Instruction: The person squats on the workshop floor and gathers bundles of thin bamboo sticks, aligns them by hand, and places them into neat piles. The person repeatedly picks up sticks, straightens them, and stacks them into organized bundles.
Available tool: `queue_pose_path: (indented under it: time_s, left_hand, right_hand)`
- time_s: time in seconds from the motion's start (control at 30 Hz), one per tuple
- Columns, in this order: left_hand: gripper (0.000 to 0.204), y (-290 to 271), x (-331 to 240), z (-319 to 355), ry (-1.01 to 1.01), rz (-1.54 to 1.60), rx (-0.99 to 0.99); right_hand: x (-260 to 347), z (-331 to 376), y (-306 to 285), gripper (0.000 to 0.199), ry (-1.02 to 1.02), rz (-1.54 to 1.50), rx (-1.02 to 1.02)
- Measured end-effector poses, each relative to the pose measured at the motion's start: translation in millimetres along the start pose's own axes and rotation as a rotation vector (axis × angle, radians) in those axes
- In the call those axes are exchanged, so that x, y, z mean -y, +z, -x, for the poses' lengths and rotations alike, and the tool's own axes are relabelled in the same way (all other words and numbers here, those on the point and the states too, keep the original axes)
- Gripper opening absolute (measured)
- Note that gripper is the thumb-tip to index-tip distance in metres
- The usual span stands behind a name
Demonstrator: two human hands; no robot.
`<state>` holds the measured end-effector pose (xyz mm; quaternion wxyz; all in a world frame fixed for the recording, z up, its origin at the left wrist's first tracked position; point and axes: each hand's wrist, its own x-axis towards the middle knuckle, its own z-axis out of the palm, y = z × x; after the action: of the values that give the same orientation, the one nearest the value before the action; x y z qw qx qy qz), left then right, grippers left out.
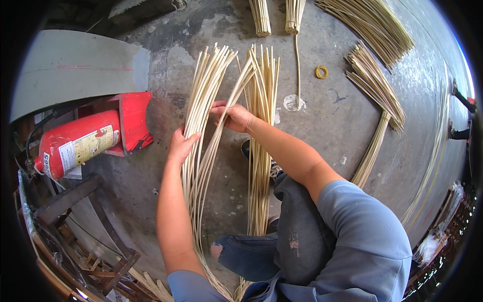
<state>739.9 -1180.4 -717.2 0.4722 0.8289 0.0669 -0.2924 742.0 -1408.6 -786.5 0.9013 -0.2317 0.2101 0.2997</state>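
Note:
My left hand (182,145) is closed around a loose bundle of long pale canes (205,83), which look like rattan. Its thumb lies across the front of the bundle. To the right, my right hand (235,117) has its fingers curled about a smaller strand of canes (214,143) that splits off from that bundle. The lower ends of both run down past my left forearm toward my lap. Beside my right wrist a second loose bundle of canes (259,171) stretches along the floor, partly behind my forearm and next to my leg.
A red fire extinguisher (83,141) lies at the left by a red box (135,121) and a grey panel (80,70). Tied cane bundles (260,20) are at the top; more canes (375,85) lie at the right. A yellow coil (321,72) rests on the concrete floor.

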Motion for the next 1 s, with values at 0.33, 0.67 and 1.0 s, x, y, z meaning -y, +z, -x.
queue_pose_path:
  time_s: [0.33, 0.67, 1.0]
  left_hand:
    - [0.042, 4, -2, -2, -0.025, 0.103, 0.064]
    - [0.036, -24, 7, 0, -0.047, 0.211, -0.031]
    - [0.047, -35, 27, -9, 0.04, 0.204, -0.11]
  right_hand:
    - [4, 1, -3, 0.019, 0.04, -0.017, 0.074]
    - [1, 1, -10, 0.015, 0.034, -0.077, 0.19]
    - [1, 16, -12, 0.062, -0.083, -0.113, 0.55]
